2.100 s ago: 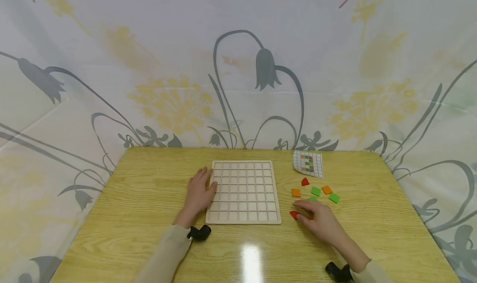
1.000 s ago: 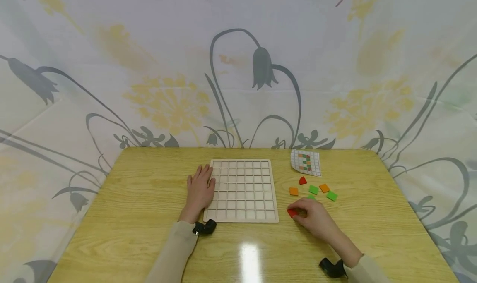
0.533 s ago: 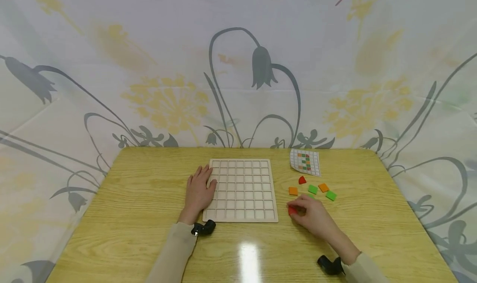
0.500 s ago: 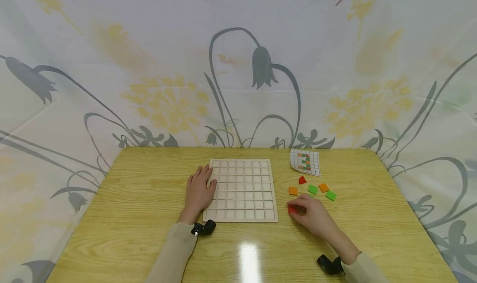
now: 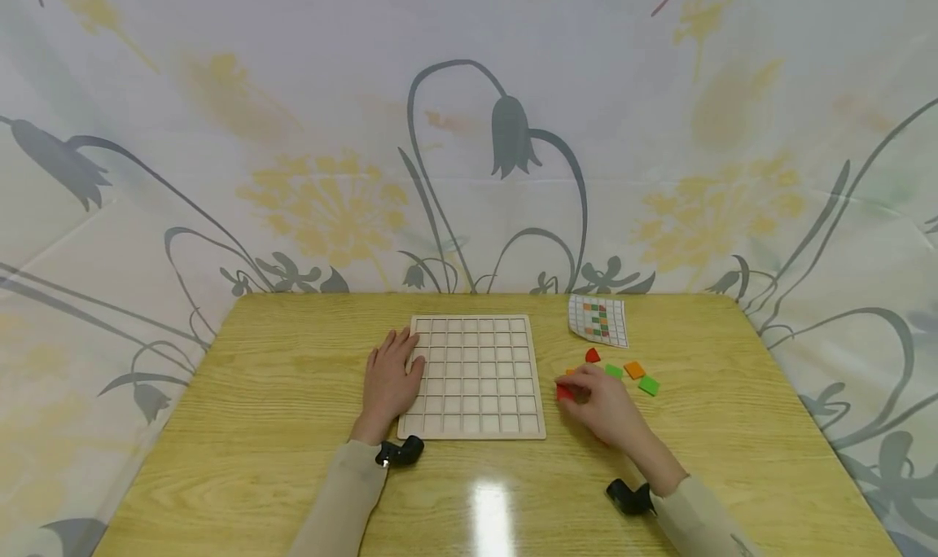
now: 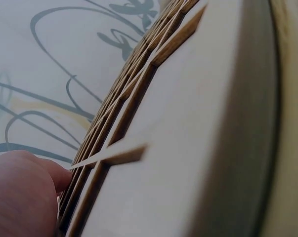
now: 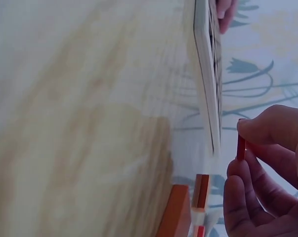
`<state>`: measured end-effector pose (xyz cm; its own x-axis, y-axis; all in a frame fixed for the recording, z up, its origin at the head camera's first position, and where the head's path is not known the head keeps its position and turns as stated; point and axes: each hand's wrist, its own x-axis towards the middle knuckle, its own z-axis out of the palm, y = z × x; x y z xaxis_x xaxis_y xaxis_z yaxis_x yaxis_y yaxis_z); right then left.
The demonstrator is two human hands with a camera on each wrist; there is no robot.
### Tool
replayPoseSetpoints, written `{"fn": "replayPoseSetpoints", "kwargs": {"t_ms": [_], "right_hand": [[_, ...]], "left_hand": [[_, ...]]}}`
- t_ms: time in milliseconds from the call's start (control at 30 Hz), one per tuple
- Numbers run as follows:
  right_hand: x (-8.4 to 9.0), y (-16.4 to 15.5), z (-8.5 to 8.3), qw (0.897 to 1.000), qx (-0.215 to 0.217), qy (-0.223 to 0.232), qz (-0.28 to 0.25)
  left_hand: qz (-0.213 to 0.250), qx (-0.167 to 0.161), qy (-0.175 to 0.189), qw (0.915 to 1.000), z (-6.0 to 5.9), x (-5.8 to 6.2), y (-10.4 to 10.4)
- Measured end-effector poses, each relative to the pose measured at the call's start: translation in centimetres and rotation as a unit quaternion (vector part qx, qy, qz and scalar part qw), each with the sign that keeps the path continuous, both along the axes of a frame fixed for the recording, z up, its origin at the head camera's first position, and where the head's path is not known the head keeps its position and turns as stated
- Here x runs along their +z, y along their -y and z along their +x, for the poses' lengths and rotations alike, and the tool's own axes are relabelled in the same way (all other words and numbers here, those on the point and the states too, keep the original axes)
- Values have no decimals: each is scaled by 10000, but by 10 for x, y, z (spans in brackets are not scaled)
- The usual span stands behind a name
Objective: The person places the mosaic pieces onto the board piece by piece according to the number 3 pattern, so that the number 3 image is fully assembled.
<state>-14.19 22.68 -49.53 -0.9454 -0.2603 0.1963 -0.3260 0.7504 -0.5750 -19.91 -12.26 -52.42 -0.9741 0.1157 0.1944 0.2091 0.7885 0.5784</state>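
Note:
A pale wooden grid board (image 5: 487,370) lies flat on the table. My left hand (image 5: 391,379) rests along its left edge, fingers straight and the thumb over the rim; only part of that hand shows in the left wrist view. Just off the board's right side, my right hand (image 5: 607,404) pinches a red quarter-circle tile (image 5: 563,392) between thumb and fingertips. The right wrist view has this tile (image 7: 241,143) edge-on, held above the table. Another red quarter-circle tile (image 5: 592,355) lies beyond the right hand.
Green tiles (image 5: 649,386) and orange tiles (image 5: 633,370) lie scattered around the right hand, which partly covers some. Behind them is a curled paper card (image 5: 598,322) printed with a coloured grid pattern. A flower-patterned cloth (image 5: 469,174) hangs at the table's far edge.
My right hand has closed on the nearer red tile, picked it up and moved it slightly away from me and left. The left hand has stayed at the board's edge.

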Motion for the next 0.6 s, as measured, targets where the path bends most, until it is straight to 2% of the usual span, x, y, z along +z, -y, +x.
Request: {"fn": "replayPoseSetpoints", "kwargs": {"t_ms": [300,600], "right_hand": [[2,13,-19,9995,53,-131,-269],[3,32,-39,9982,91,15,-596]], "left_hand": [[12,-19,-57,10000,0,-1,1],[15,-29,-36,10000,0,0,1]]}}
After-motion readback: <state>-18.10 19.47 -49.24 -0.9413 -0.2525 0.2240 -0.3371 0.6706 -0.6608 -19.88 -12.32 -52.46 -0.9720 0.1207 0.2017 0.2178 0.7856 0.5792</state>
